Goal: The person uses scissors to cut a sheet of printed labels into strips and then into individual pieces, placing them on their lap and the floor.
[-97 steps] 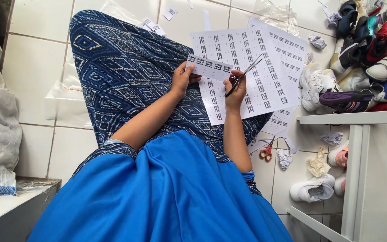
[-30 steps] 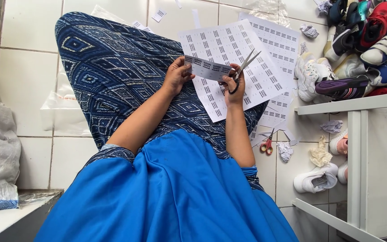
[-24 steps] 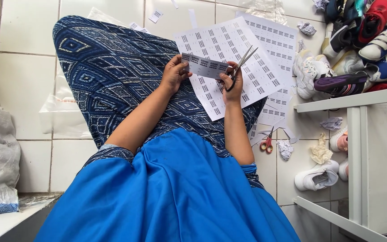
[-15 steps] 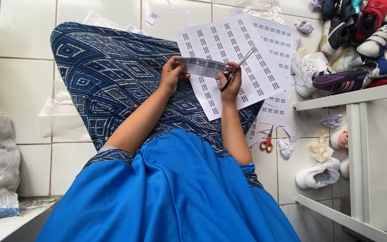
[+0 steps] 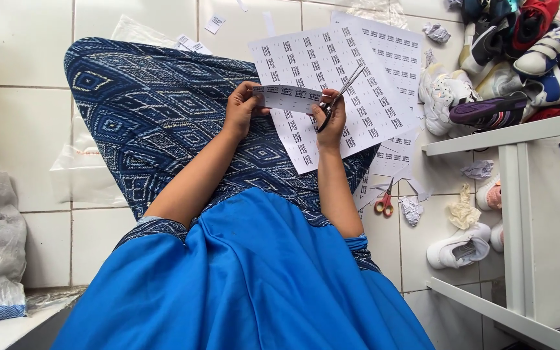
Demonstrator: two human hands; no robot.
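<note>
You are holding a narrow paper strip [image 5: 288,98] of small printed labels, white with dark blocks of print in two rows, stretched level between your two hands just above your lap. Your left hand [image 5: 241,110] is closing on the strip's left end, thumb on top and fingers curled under it, so it is pinching the paper firmly. Your right hand [image 5: 333,116] is gripping a pair of scissors [image 5: 336,100] with fingers through the dark handles; the metal blades are standing partly open and pointing up and to the right, and their base is meeting the strip's right end.

To the left of the strip, a clear plastic bag [image 5: 82,165] is lying flat on the tiled floor [image 5: 27,52], partly under your patterned blue skirt [image 5: 157,123]. Directly behind the strip, a large white label sheet [image 5: 332,71] is lying across your lap and the floor, covered in a regular grid of the same small dark labels. A second sheet [image 5: 400,55] of the same kind is showing from under it, to the right of the strip. Below and to the right of the strip, a smaller pair of red-handled scissors [image 5: 384,201] is lying on the floor among crumpled paper scraps [image 5: 411,210]. Farther right, a pile of shoes [image 5: 520,58] is sitting on a white shelf [image 5: 507,133].
</note>
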